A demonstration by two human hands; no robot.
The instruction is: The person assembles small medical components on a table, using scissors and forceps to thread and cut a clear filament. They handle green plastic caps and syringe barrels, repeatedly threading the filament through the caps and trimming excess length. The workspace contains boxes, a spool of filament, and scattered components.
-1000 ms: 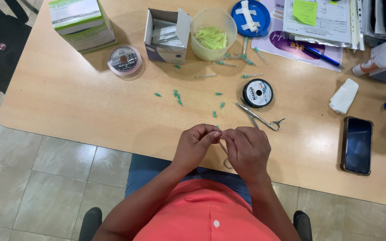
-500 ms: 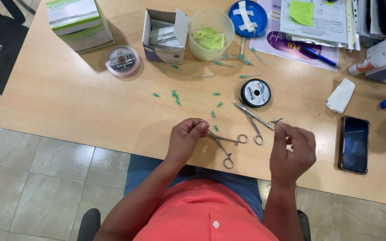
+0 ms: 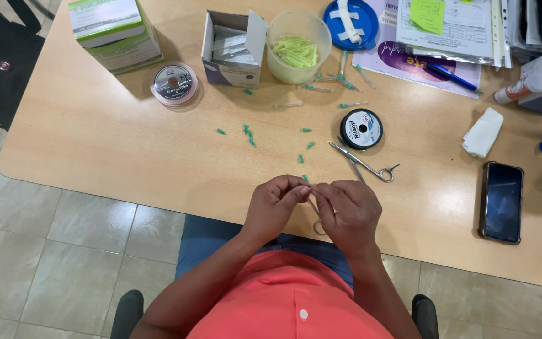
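My left hand (image 3: 276,204) and my right hand (image 3: 348,210) meet at the fingertips just over the table's front edge. Between them they pinch something too small to make out. A looped handle of metal forceps (image 3: 317,226) pokes out beneath the hands, seemingly held from the left hand's side. Small green pieces (image 3: 248,134) lie scattered on the wood beyond the hands. Metal scissors (image 3: 365,164) rest just past my right hand, next to a black spool (image 3: 361,129).
Along the back stand a plastic cup of green pieces (image 3: 297,47), an open small box (image 3: 230,50), a second spool (image 3: 174,83), green-white boxes (image 3: 114,28), a blue lid (image 3: 350,16) and papers with a pen (image 3: 450,75). A white tissue (image 3: 483,132) and phone (image 3: 502,201) lie right.
Half a second ago my right hand was pulled out to the right with the forceps showing between the hands. It has come back in, and both hands are joined again.
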